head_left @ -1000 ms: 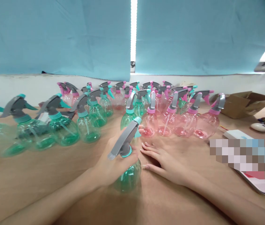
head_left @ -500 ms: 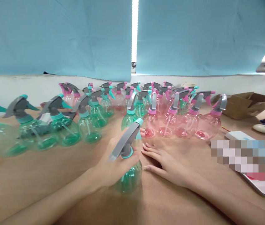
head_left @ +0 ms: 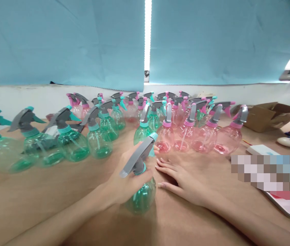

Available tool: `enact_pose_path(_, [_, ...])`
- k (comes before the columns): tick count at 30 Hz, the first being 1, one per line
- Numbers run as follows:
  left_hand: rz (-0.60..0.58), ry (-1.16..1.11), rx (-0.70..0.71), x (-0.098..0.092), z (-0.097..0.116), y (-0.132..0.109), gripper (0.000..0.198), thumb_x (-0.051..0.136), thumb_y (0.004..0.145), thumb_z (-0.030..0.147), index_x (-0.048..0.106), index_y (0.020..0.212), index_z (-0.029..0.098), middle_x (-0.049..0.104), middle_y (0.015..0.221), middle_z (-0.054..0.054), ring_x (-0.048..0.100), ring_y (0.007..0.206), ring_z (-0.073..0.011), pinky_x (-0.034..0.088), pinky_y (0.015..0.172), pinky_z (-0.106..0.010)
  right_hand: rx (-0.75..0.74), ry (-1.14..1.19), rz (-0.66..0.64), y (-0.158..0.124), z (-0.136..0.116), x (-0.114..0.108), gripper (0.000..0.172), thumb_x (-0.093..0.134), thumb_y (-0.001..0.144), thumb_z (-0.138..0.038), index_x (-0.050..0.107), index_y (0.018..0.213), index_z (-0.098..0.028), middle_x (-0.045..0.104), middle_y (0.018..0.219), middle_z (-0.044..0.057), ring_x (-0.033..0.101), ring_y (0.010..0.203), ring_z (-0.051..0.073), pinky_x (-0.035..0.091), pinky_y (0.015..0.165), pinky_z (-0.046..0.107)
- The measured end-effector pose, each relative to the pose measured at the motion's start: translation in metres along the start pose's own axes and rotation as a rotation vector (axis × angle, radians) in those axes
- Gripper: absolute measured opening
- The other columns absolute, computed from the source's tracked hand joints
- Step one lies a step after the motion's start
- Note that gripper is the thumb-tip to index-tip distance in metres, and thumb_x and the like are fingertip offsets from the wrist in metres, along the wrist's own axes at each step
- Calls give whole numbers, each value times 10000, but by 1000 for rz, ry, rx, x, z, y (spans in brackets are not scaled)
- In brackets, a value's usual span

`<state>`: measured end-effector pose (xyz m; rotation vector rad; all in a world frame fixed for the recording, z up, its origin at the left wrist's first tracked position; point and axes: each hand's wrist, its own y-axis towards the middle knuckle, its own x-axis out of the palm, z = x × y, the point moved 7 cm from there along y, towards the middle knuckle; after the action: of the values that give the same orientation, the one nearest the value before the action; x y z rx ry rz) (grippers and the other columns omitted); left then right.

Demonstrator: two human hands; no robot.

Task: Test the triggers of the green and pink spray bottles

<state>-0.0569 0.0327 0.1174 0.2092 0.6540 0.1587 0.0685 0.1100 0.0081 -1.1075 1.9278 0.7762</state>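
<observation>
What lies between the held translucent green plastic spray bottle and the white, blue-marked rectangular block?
In the head view, the right hand, palm down, lies between the held bottle and the white block.

Free tabletop (head_left: 80, 184) left of the left hand (head_left: 126, 181), with green bottles (head_left: 73, 147) as barrier beyond.

The bottle (head_left: 142, 197), round and translucent green with a gray-and-teal spray head (head_left: 137, 156), stood upright on the surface (head_left: 183, 222), its neck within the left grip (head_left: 124, 181).
</observation>
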Motion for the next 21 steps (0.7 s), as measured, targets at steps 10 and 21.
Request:
enact_pose_path(10, [53,-10,7,2,-11,-3,126,541,768,234,495,884,245,527,751,26,511,673,-158,433,631,-306,-2,5,13,0,-2,-2,587,520,928,-524,453,1433,-233,409,1509,84,349,1403,286,308,1142,517])
enact_pose_path(21, [8,-112,-6,5,-8,-1,185,537,765,239,471,938,243,532,749,30,592,828,-200,469,714,-336,-4,0,14,0,-3,-2,587,519,929,-522,449,1435,-232,412,1507,87,352,1402,286,306,1142,519])
